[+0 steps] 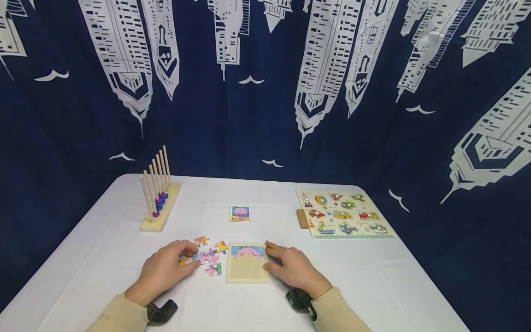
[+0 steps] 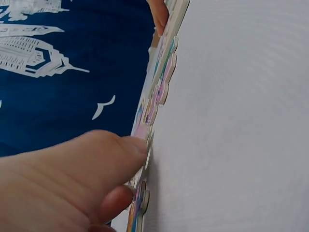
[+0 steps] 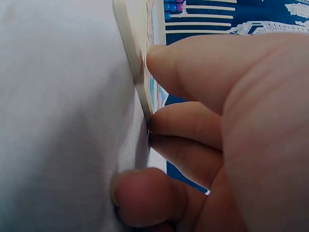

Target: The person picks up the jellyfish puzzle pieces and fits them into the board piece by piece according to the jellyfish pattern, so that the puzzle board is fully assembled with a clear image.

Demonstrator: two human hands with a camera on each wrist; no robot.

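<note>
My left hand [image 1: 168, 265] is over the loose jigsaw pieces [image 1: 213, 269], left of the puzzle board. Its thumb and index finger pinch a pink and blue jigsaw piece [image 1: 202, 257]; in the left wrist view the thumb tip is against a pink piece [image 2: 141, 130]. The wooden puzzle board [image 1: 249, 272] lies flat, its upper part filled with a pink sea creature's face and blue background, bare wood below. My right hand [image 1: 296, 269] grips the board's right side, thumb on the edge and fingers at the far corner. In the right wrist view, fingertips touch the board's edge [image 3: 130, 53].
Behind the board lies a small picture card [image 1: 240, 213]. A wooden peg stand [image 1: 159, 207] with purple and blue beads is at the back left. At the back right, a vehicle picture board [image 1: 346, 216] overlaps a brown block [image 1: 302, 219]. A navy curtain [image 1: 249, 124] hangs behind the white table.
</note>
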